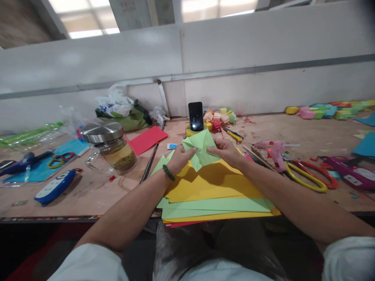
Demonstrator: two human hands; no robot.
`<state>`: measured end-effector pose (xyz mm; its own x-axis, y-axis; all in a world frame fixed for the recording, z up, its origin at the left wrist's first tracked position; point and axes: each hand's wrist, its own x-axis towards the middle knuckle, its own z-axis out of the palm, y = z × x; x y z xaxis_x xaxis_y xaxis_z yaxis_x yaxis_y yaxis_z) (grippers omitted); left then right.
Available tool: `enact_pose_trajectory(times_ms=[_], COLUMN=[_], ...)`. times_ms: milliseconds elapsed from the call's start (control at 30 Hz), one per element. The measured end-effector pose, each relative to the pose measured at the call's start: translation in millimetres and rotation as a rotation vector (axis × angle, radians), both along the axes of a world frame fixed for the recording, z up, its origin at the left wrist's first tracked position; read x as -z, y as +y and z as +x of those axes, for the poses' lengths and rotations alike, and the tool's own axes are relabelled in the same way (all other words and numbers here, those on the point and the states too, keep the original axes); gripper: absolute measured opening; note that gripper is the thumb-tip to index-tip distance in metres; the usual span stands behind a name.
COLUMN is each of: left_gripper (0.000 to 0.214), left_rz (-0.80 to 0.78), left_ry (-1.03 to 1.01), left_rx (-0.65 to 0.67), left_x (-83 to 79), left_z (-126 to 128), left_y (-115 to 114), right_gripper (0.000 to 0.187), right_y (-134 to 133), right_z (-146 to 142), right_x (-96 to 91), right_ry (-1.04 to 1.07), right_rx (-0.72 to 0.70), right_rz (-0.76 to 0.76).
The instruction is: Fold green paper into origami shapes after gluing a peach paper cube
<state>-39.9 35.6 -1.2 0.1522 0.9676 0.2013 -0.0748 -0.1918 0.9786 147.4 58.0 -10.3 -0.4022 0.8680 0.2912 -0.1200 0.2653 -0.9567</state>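
Between my two hands is a light green folded sheet of paper [202, 150], creased toward its middle and held above the stack. My left hand [181, 159] pinches its left side, thumb on top; a green bead bracelet is on that wrist. The right side of the sheet is gripped by my right hand [227, 151], with the thumb on the upper face. Below lie yellow paper sheets [211, 187] with light green sheets [216, 208] under them, reaching over the table's front edge. Fingers behind the folded sheet are partly hidden.
A phone [195, 116] stands behind my hands beside small folded paper pieces [218, 120]. Left are a lidded glass jug [117, 150] and red paper [149, 139]. Right lie a utility knife [233, 135], a pink glue gun [272, 150], scissors [304, 177] and a purple power strip [351, 173].
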Motion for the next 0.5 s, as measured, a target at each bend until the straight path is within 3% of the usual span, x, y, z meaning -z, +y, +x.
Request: enact_pose_trajectory(times_ms=[267,500], left_gripper=[0.036,0.04], left_rz=[0.01,-0.144], left_ry=[0.036,-0.067], left_rx=[0.08,0.158], left_x=[0.9,3.2], left_z=[-0.4,-6.3], left_y=[-0.5,4.7], right_gripper=[0.041,0.036], right_y=[4.3,2.9], right_z=[1.2,-0.5], right_x=[6.3,5.5], right_ry=[-0.103,-0.094], right_rx=[0.039,0.108], right_rz=[0.009,0.135])
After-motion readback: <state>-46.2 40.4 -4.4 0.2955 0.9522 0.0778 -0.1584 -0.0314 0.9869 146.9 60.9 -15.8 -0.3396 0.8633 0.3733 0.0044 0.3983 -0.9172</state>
